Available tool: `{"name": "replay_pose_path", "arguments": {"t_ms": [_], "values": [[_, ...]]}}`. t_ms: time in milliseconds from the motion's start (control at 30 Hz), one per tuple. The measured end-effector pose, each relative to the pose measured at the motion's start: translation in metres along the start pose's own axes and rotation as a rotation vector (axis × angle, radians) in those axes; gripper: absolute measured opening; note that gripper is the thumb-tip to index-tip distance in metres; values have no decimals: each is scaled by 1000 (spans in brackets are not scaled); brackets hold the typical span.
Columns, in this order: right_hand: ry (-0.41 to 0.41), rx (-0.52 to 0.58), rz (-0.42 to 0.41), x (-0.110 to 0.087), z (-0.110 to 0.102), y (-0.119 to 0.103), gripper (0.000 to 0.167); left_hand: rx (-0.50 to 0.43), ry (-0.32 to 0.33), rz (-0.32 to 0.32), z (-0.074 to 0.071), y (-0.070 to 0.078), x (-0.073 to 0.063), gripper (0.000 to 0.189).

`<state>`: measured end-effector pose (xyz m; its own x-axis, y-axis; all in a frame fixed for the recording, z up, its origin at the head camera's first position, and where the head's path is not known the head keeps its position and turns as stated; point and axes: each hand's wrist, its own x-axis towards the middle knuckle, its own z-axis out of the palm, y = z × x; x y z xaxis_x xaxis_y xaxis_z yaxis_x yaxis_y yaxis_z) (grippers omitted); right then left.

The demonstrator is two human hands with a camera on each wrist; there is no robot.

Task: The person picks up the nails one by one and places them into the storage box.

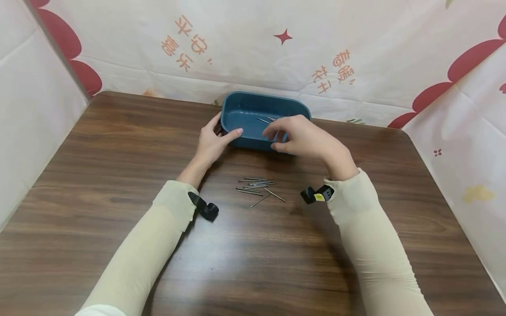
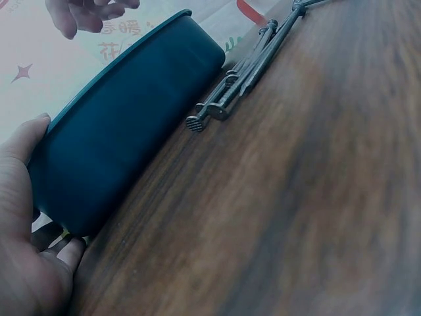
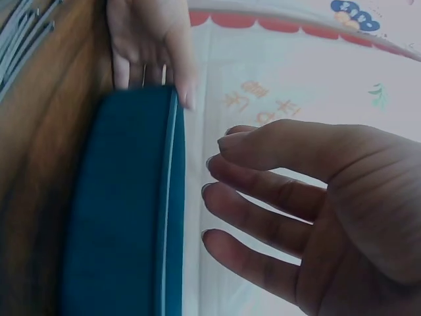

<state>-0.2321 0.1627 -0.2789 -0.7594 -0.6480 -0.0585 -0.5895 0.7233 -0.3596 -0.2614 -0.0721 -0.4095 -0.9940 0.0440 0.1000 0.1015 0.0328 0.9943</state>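
A blue plastic bin (image 1: 253, 142) stands at the far side of the table. My left hand (image 1: 211, 142) grips its left end, thumb over the front rim and fingers around the outside wall. Above the bin's right half hovers my right hand (image 1: 298, 136), fingers loosely bent and nothing between them, as the right wrist view shows. A few nails (image 1: 264, 121) lie inside the bin, partly hidden by that hand. In front of the bin, several loose steel nails (image 1: 257, 186) lie on the wood, most side by side and some crossed; their flat heads (image 2: 217, 112) show in the left wrist view.
The brown wood-grain table (image 1: 99, 184) reaches back to a printed cloth (image 1: 245, 48) hanging behind the bin. More cloth hangs along both sides. Small black cameras (image 1: 209, 211) sit on both wrists, jutting inward over the table.
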Motion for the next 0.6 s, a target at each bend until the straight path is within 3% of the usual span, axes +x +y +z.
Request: {"name": "replay_pose_path", "arguments": {"t_ms": [333,600], "values": [[-12,75,-32,-14,32,3,26,2,-24,-28,4,28,-16,79],[-83,96,-48,-15,40,2,31,21,-9,-27,0,28,-17,81]]}}
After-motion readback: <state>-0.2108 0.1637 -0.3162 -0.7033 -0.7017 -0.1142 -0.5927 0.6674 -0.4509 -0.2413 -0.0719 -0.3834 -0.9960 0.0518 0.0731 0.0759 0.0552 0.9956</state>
